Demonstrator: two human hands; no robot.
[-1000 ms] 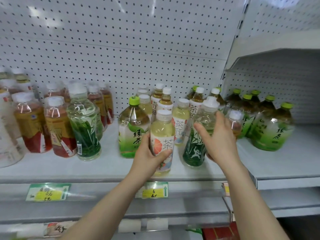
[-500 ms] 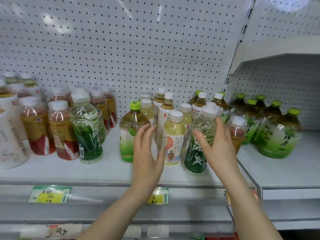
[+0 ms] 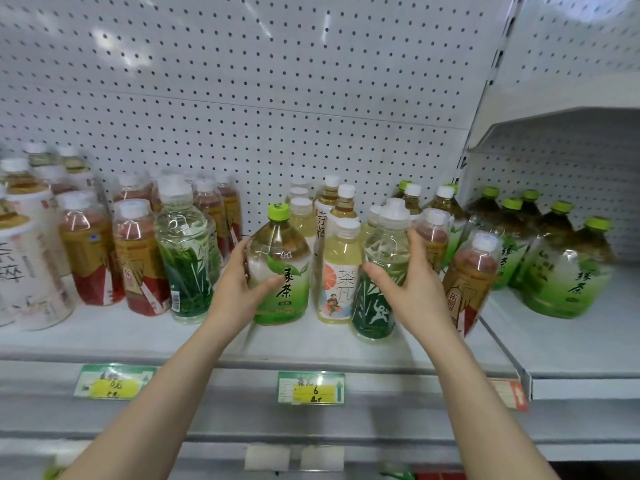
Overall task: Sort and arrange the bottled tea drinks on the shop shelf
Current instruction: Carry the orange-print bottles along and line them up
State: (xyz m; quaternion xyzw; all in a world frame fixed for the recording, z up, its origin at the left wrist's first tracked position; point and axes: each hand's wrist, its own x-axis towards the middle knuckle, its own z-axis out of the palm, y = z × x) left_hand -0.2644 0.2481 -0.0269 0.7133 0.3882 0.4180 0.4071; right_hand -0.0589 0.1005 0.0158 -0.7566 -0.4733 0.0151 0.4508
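Observation:
My left hand (image 3: 239, 289) grips a green-capped green tea bottle (image 3: 282, 268) standing on the white shelf (image 3: 138, 337). My right hand (image 3: 412, 289) holds a white-capped bottle with a dark green leaf label (image 3: 379, 271) to the right of it. Between the two stands a pale yellow tea bottle with an orange-slice label (image 3: 337, 271). More white-capped tea bottles (image 3: 332, 202) stand in rows behind them.
Red-labelled tea bottles (image 3: 138, 258) and another green-leaf bottle (image 3: 187, 254) stand at the left. A tilted red-labelled bottle (image 3: 471, 278) is by my right wrist. Large green-capped tea bottles (image 3: 568, 268) fill the neighbouring right shelf. Price tags (image 3: 311, 388) hang on the shelf edge.
My left hand let go of the orange-slice bottle, which now stands further back, and moved left to grip the green-capped bottle. My right hand stayed on the leaf-label bottle.

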